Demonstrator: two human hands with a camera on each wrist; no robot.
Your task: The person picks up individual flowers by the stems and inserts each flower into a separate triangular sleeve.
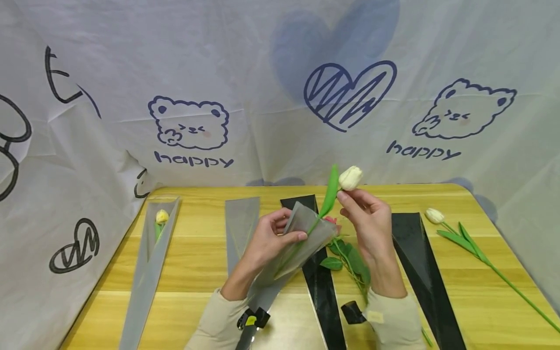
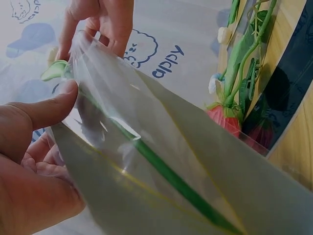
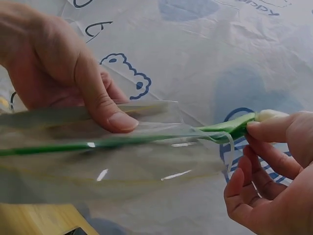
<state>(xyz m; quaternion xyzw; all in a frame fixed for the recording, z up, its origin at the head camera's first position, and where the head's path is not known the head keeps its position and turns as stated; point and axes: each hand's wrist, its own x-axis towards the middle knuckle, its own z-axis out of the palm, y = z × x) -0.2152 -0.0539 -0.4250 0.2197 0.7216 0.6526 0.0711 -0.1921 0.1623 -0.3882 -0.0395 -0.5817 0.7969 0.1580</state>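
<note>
My right hand (image 1: 372, 218) pinches a white tulip (image 1: 351, 178) just under its bloom. The tulip's green stem (image 3: 98, 145) runs down inside a grey, clear-fronted flower sleeve (image 1: 306, 233), while its leaf (image 1: 330, 192) sticks out above the opening. My left hand (image 1: 271, 238) grips the sleeve near its mouth, with the thumb (image 3: 117, 120) on the clear front and the other fingers behind. In the left wrist view, the stem shows through the film and the right hand (image 2: 105, 24) is at the sleeve's open end.
On the wooden table (image 1: 192, 272), a grey sleeve (image 1: 148, 282) holding a yellow tulip (image 1: 162, 217) lies left. Another grey sleeve (image 1: 240, 223), black sleeves (image 1: 321, 287) (image 1: 424, 272) and a red flower (image 1: 333, 222) with green leaves lie around the hands. A white tulip (image 1: 434, 216) lies far right.
</note>
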